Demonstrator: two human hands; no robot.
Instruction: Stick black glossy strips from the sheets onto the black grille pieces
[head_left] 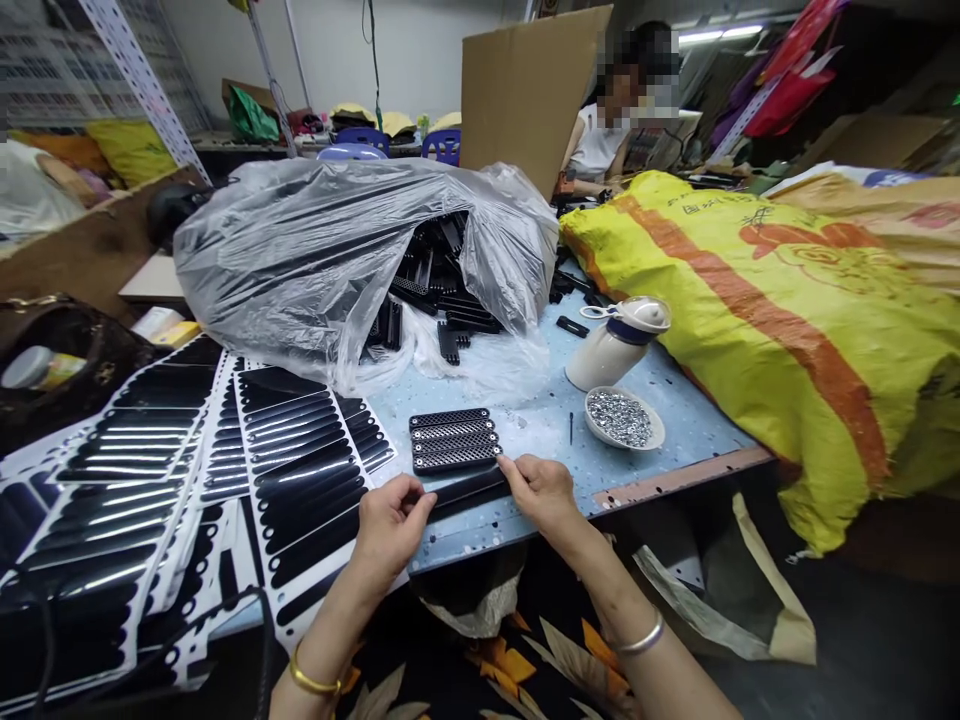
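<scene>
Between my two hands stretches a black strip (469, 490) with rounded ends, like the black stickers on the sheets to the left. My left hand (391, 520) pinches its left end, and my right hand (541, 492) pinches its right end. Just beyond the strip, a black perforated plastic part (455, 440) with several ribbed rows and small metal dots at its ends lies on the blue table (525, 520). My right fingertips are close to its near right corner. White sheets of black stickers (300, 470) lie left of my left hand.
A grey plastic bag (300, 250) of black parts stands behind. To the right are a bowl of small metal pieces (624, 418), a white lidded jug (615, 345), a thin black pin (571, 428) and a large yellow sack (787, 330). Another person (600, 140) sits beyond the cardboard (529, 95).
</scene>
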